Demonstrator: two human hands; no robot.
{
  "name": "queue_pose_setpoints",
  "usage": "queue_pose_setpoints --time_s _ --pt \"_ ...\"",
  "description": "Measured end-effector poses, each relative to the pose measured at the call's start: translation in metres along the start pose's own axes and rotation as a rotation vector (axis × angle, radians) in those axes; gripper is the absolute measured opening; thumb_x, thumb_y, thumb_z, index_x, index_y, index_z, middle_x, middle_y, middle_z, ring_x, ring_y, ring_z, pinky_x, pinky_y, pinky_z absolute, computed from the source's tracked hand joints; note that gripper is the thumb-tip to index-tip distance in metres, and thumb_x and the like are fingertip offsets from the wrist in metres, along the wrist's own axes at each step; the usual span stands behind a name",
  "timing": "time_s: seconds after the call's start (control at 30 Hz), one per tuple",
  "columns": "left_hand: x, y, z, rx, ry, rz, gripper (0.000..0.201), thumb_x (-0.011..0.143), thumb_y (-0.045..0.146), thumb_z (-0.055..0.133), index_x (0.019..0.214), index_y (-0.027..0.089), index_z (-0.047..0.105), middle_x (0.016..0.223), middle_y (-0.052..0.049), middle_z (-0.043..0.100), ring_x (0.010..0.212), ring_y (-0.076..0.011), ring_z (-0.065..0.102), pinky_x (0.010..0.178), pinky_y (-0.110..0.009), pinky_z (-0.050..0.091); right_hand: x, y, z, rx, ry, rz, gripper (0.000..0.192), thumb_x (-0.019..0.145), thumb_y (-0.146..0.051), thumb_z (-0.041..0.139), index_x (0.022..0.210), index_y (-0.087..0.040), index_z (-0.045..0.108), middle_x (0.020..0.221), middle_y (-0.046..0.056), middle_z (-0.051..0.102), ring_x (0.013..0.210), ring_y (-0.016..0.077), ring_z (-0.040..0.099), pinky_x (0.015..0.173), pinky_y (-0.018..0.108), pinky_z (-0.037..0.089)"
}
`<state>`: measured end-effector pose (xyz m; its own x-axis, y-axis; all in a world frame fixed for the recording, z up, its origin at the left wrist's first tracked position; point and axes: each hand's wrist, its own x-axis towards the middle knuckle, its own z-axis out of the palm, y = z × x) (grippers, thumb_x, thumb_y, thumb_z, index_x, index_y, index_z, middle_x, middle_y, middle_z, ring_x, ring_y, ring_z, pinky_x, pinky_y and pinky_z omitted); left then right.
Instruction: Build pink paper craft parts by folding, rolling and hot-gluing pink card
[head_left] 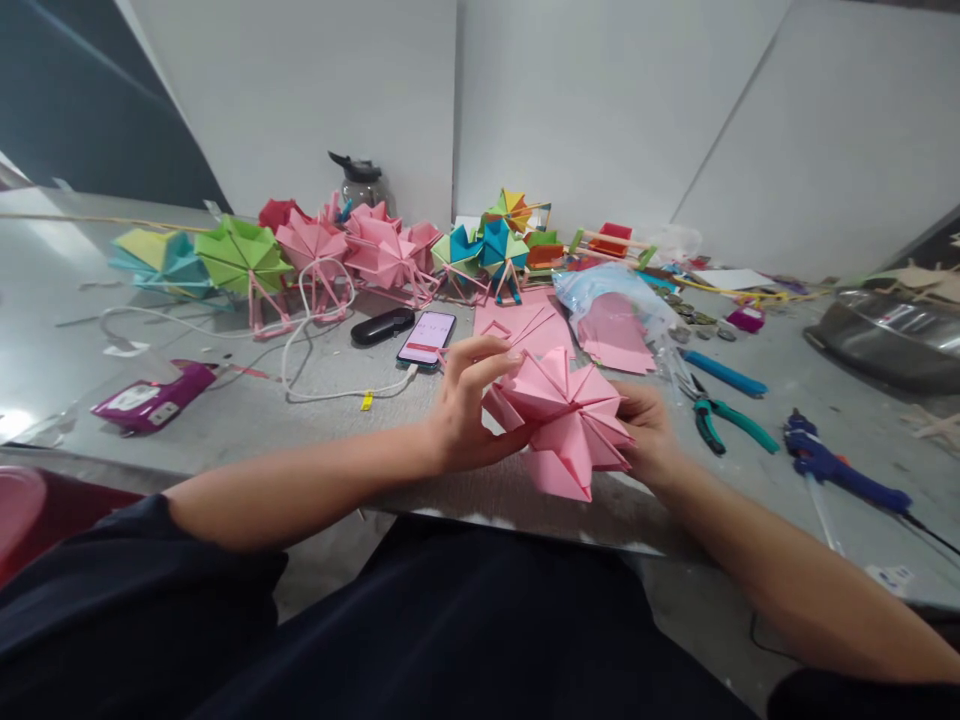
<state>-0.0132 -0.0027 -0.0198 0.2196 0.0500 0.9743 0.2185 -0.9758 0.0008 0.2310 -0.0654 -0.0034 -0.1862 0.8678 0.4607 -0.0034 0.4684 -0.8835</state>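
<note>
A pink folded-paper wheel (566,410) with pointed pleats is held up over the table's front edge, between both my hands. My left hand (476,405) grips its left side, the thumb underneath and the fingers bent over the top. On the right, my right hand (649,430) pinches the wheel's edge; some of those fingers are hidden behind the paper. Thin pink sticks (496,330) show just beyond my left fingers. Behind the wheel lie flat pink paper sheets (536,312).
Several finished paper wheels on stick frames, one green (241,258), stand along the back. A phone (426,338) on a white cable lies left of centre. Pliers (731,420), a blue glue gun (844,465) and a metal bowl (885,335) are at right. A purple box (154,398) sits far left.
</note>
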Motion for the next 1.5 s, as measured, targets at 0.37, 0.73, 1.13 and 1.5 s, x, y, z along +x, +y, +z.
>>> queue_pose_setpoints --time_s 0.37,0.73,1.13,1.5 --pt "0.001 -0.002 -0.002 -0.024 -0.053 -0.051 0.076 0.096 0.042 0.085 0.158 0.023 0.043 0.138 -0.014 0.055 0.13 -0.0324 0.057 0.109 -0.054 0.058 0.003 -0.008 0.003 0.05 -0.015 -0.028 0.033 0.075 -0.053 0.104 0.09 -0.027 0.092 0.077 0.003 0.082 0.054 0.0165 0.064 0.058 0.032 0.059" --pt "0.002 -0.003 -0.004 -0.084 -0.066 -0.048 0.071 0.1 0.043 0.083 0.156 0.022 0.046 0.134 -0.013 0.057 0.131 -0.0315 0.057 0.111 -0.051 0.056 0.004 -0.007 0.003 -0.017 -0.064 -0.14 0.028 0.085 -0.054 0.097 0.097 -0.029 0.093 0.092 0.008 0.087 0.076 0.0247 0.079 0.079 0.04 0.067" --pt "0.005 0.002 -0.003 -0.138 0.095 -0.041 0.059 0.105 0.06 0.067 0.149 0.023 0.056 0.133 -0.012 0.056 0.127 -0.0307 0.056 0.108 -0.051 0.054 0.005 0.004 0.002 -0.168 0.141 -0.243 0.017 0.085 -0.033 0.094 0.1 -0.028 0.09 0.1 0.006 0.088 0.093 0.0282 0.082 0.095 0.046 0.067" --pt "0.001 0.005 0.004 -0.167 0.108 -0.061 0.065 0.092 0.031 0.083 0.148 0.023 0.05 0.123 -0.009 0.056 0.111 -0.025 0.059 0.089 -0.04 0.059 0.001 0.005 0.01 -0.224 0.186 -0.36 0.011 0.093 -0.03 0.087 0.104 -0.03 0.089 0.106 0.005 0.088 0.099 0.0277 0.083 0.092 0.042 0.067"
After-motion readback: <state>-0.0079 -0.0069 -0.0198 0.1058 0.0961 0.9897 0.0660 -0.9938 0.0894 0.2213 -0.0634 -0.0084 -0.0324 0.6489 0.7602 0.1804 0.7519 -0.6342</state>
